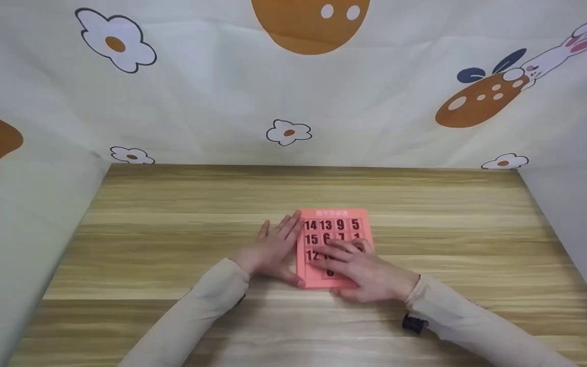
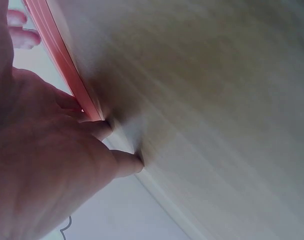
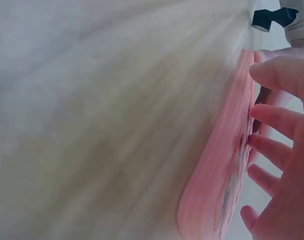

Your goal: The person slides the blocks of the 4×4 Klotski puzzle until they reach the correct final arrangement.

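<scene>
Bracing the number board [image 1: 316,282], midway between the worktop's [image 1: 196,204] side edges, falls to the left hand [image 1: 270,251], fingers spread; the right hand [image 1: 367,275], fingers spread over the tiles [image 1: 340,225], should push lightly and squarely.

Pink tiles [image 1: 332,231], 14, 13, 9, 5, 15

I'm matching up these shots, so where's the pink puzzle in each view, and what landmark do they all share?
Head: the puzzle is below and just right of centre, between the left hand and right hand.
Left wrist: upper left, only a slanting pink edge showing.
Right wrist: right of centre, rising from the bottom edge to the upper right, seen side-on.
Shared landmark: the wooden table under it.
</scene>
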Demonstrator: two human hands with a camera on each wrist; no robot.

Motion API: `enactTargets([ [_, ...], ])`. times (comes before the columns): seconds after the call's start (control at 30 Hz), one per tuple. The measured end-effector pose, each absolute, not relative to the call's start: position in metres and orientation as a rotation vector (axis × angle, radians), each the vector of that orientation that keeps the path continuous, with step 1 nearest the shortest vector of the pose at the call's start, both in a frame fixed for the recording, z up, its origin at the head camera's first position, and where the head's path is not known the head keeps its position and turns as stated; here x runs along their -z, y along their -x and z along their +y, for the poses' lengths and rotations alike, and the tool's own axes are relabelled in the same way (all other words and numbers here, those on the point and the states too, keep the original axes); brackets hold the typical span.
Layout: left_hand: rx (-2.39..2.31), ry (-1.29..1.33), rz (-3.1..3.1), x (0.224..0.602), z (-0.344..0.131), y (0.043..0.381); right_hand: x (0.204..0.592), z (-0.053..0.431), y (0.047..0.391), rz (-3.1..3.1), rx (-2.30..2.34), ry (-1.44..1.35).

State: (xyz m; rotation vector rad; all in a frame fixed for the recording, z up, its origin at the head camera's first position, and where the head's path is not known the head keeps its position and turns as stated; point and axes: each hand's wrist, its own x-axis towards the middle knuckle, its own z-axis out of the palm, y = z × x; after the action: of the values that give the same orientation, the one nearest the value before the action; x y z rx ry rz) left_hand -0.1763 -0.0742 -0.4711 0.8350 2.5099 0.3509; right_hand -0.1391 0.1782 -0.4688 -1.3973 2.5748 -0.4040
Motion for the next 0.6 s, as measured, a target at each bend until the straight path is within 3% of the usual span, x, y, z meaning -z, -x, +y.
enactTargets([
  [0.37,-0.361,-0.83,2.504,0.4703,-0.0739,0.1761,0.469,0.1815,0.1324,2.484,0.53,1.512],
  [0.6,-0.357,-0.831,2.503,0.4695,-0.0744,0.1747,0.4698,0.1773,0.1404,2.563,0.543,1.443],
])
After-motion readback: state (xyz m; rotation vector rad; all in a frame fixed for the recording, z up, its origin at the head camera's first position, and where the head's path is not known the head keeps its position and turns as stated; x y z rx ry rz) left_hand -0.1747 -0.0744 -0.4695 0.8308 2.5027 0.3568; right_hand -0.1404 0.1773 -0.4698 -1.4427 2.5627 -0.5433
